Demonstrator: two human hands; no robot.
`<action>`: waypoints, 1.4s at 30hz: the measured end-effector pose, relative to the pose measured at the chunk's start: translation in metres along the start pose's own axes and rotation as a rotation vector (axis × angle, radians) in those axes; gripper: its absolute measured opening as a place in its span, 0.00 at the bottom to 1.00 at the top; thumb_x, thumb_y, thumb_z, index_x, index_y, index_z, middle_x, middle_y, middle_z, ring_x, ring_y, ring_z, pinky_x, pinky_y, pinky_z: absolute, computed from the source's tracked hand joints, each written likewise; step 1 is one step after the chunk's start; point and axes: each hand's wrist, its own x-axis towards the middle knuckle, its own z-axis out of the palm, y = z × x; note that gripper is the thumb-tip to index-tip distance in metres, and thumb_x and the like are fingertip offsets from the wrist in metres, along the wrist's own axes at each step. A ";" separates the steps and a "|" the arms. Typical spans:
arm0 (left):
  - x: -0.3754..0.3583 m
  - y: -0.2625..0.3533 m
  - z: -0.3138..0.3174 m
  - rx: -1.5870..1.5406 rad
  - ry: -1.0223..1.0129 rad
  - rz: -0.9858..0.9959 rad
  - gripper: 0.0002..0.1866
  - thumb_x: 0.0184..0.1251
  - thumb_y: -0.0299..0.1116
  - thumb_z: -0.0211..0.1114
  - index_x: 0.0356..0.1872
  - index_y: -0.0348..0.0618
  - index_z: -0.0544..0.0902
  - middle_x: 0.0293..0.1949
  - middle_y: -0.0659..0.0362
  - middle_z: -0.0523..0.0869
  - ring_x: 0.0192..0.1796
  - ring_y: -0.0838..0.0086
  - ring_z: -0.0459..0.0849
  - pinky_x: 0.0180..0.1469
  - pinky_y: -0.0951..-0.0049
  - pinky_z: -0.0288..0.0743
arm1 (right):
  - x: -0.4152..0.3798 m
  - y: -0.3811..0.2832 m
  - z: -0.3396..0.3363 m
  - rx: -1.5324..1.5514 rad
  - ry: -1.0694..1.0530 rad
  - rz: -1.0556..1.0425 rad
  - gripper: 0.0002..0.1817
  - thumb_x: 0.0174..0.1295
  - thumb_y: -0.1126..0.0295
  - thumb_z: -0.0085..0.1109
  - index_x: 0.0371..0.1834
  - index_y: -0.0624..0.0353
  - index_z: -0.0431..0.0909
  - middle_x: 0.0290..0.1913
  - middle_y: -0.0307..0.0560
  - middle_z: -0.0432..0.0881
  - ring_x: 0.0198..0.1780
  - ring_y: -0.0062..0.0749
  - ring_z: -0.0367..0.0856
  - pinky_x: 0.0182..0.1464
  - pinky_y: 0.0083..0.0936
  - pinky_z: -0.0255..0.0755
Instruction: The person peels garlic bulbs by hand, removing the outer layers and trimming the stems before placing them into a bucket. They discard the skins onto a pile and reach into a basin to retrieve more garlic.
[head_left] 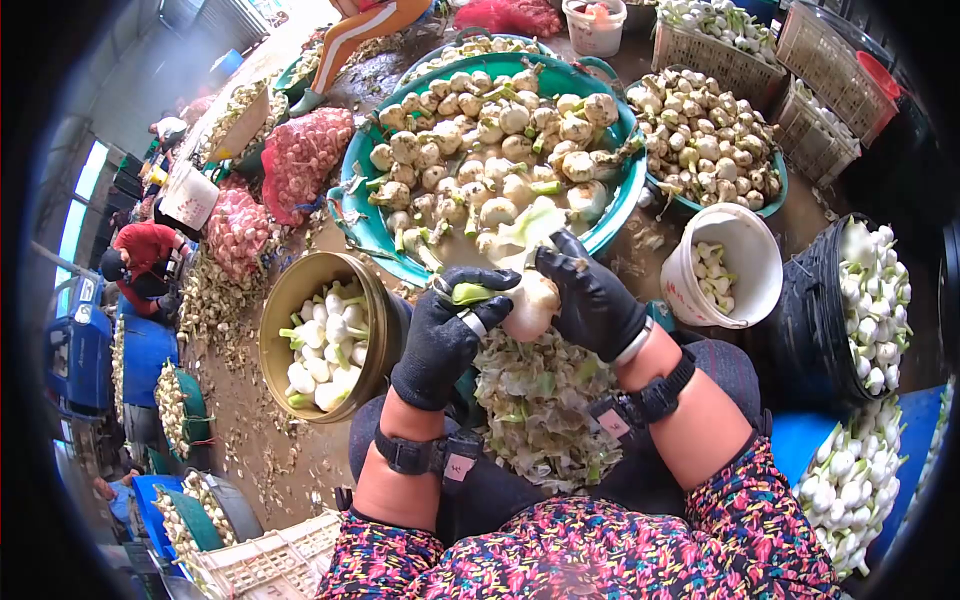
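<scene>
Between my hands, above my lap, is a large pale garlic bulb (533, 306) with a green stem stub (472, 294). My left hand (452, 335), in a black glove with a light band at one finger, closes round the stem side of the bulb. On the bulb's other side my right hand (592, 298), gloved in black too, pinches a loose flap of garlic skin (538, 222) that sticks up over the bulb. Below them a heap of peeled skins (545, 400) lies between my knees.
Ahead stands a wide green tub (350, 215) of unpeeled bulbs in murky water. Peeled bulbs fill a tan bucket (270, 335) at left; a white bucket (675, 275) and a black bin (815, 310) stand right. Net bags (303, 160) and a person in red (150, 255) are further left.
</scene>
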 end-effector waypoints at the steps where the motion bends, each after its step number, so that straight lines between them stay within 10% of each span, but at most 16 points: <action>1: -0.001 0.000 0.000 -0.003 -0.002 -0.007 0.10 0.58 0.21 0.61 0.42 0.39 0.78 0.43 0.57 0.82 0.45 0.77 0.79 0.46 0.77 0.73 | 0.003 -0.022 -0.005 -0.234 0.025 -0.015 0.16 0.56 0.77 0.58 0.49 0.59 0.75 0.52 0.53 0.75 0.51 0.37 0.76 0.55 0.33 0.68; 3: -0.002 0.000 -0.007 -0.053 0.001 -0.103 0.09 0.57 0.20 0.60 0.40 0.37 0.79 0.41 0.56 0.83 0.42 0.77 0.79 0.45 0.78 0.73 | 0.006 -0.024 -0.002 -0.315 0.149 -0.151 0.10 0.59 0.76 0.55 0.44 0.62 0.77 0.46 0.51 0.78 0.47 0.36 0.78 0.50 0.29 0.71; 5: 0.001 -0.013 -0.021 0.045 0.086 0.117 0.09 0.57 0.25 0.57 0.39 0.34 0.79 0.36 0.56 0.83 0.37 0.77 0.80 0.43 0.76 0.73 | 0.015 -0.034 0.000 0.242 0.348 0.053 0.12 0.60 0.72 0.56 0.45 0.66 0.76 0.42 0.49 0.80 0.41 0.37 0.80 0.46 0.27 0.73; 6: 0.001 -0.012 -0.033 0.004 0.127 0.071 0.10 0.58 0.25 0.56 0.40 0.34 0.79 0.37 0.56 0.83 0.37 0.76 0.80 0.43 0.76 0.73 | 0.012 -0.051 -0.018 -0.063 0.259 -0.013 0.13 0.59 0.74 0.56 0.46 0.66 0.76 0.38 0.46 0.81 0.37 0.34 0.80 0.42 0.26 0.75; 7: 0.002 -0.009 -0.042 -0.036 0.168 0.028 0.10 0.59 0.25 0.55 0.41 0.34 0.79 0.37 0.56 0.83 0.37 0.76 0.80 0.43 0.75 0.73 | 0.013 -0.068 -0.027 0.679 0.073 0.409 0.14 0.57 0.75 0.57 0.47 0.65 0.76 0.40 0.44 0.81 0.40 0.29 0.80 0.44 0.25 0.74; 9: 0.003 -0.005 -0.044 0.009 0.199 0.091 0.11 0.58 0.24 0.55 0.42 0.34 0.79 0.39 0.56 0.83 0.37 0.74 0.80 0.44 0.76 0.73 | -0.003 -0.044 -0.019 0.885 -0.495 0.389 0.18 0.52 0.76 0.59 0.49 0.62 0.76 0.42 0.42 0.81 0.44 0.26 0.79 0.48 0.25 0.72; 10: 0.002 -0.003 -0.038 -0.180 0.215 0.074 0.12 0.58 0.24 0.56 0.43 0.34 0.79 0.39 0.56 0.83 0.38 0.74 0.80 0.45 0.76 0.73 | -0.008 -0.051 -0.015 0.647 -0.665 0.714 0.23 0.47 0.73 0.63 0.51 0.60 0.75 0.44 0.42 0.80 0.47 0.24 0.77 0.52 0.26 0.69; 13: -0.002 -0.001 -0.031 -0.237 0.189 0.038 0.13 0.55 0.21 0.59 0.44 0.34 0.78 0.41 0.56 0.83 0.42 0.73 0.80 0.48 0.75 0.72 | -0.015 -0.032 -0.006 0.125 -0.380 0.297 0.19 0.47 0.71 0.66 0.45 0.61 0.78 0.41 0.41 0.81 0.42 0.21 0.77 0.50 0.23 0.70; 14: -0.003 -0.004 -0.027 -0.181 0.179 0.049 0.13 0.54 0.20 0.59 0.43 0.35 0.78 0.42 0.55 0.83 0.44 0.73 0.80 0.49 0.74 0.72 | -0.006 -0.042 -0.011 0.433 -0.182 0.584 0.15 0.48 0.72 0.67 0.41 0.61 0.80 0.40 0.41 0.80 0.40 0.20 0.77 0.46 0.21 0.72; 17: -0.001 -0.002 -0.018 -0.149 0.122 -0.015 0.14 0.51 0.17 0.62 0.42 0.36 0.79 0.44 0.54 0.83 0.47 0.72 0.80 0.52 0.73 0.72 | 0.003 -0.051 -0.008 0.614 0.151 0.396 0.13 0.48 0.74 0.66 0.39 0.60 0.79 0.32 0.34 0.78 0.38 0.16 0.74 0.42 0.18 0.71; 21: 0.001 -0.003 -0.008 -0.068 0.060 -0.045 0.13 0.52 0.18 0.63 0.41 0.36 0.80 0.44 0.55 0.83 0.47 0.73 0.80 0.52 0.73 0.72 | 0.006 -0.050 -0.020 -0.011 -0.081 0.233 0.17 0.43 0.73 0.68 0.40 0.58 0.80 0.33 0.36 0.75 0.34 0.19 0.72 0.37 0.20 0.67; 31: 0.003 -0.008 -0.020 0.173 0.172 0.126 0.07 0.56 0.21 0.59 0.37 0.34 0.79 0.36 0.56 0.83 0.39 0.74 0.81 0.45 0.74 0.75 | -0.001 -0.054 -0.007 -0.338 -0.199 0.020 0.07 0.41 0.73 0.57 0.25 0.58 0.72 0.27 0.52 0.73 0.35 0.51 0.73 0.36 0.40 0.67; 33: 0.005 -0.001 -0.036 -0.282 0.233 0.020 0.10 0.58 0.22 0.58 0.42 0.34 0.78 0.36 0.57 0.82 0.36 0.73 0.81 0.42 0.72 0.76 | -0.007 -0.042 -0.017 -0.309 -0.197 0.007 0.06 0.41 0.73 0.55 0.25 0.58 0.71 0.27 0.54 0.72 0.33 0.51 0.72 0.35 0.41 0.66; 37: 0.005 -0.009 -0.051 -0.664 0.228 -0.024 0.21 0.64 0.33 0.57 0.55 0.32 0.70 0.45 0.50 0.81 0.44 0.64 0.81 0.46 0.65 0.77 | 0.002 -0.021 -0.070 -0.509 0.213 0.265 0.06 0.45 0.74 0.55 0.17 0.61 0.69 0.19 0.49 0.71 0.24 0.38 0.71 0.29 0.34 0.65; 42: 0.005 -0.005 -0.055 -0.771 0.202 -0.040 0.21 0.65 0.34 0.56 0.56 0.35 0.70 0.53 0.49 0.76 0.54 0.61 0.76 0.55 0.59 0.73 | 0.002 -0.050 -0.052 0.148 -0.175 0.576 0.13 0.49 0.64 0.68 0.32 0.61 0.79 0.30 0.43 0.80 0.31 0.21 0.75 0.37 0.22 0.71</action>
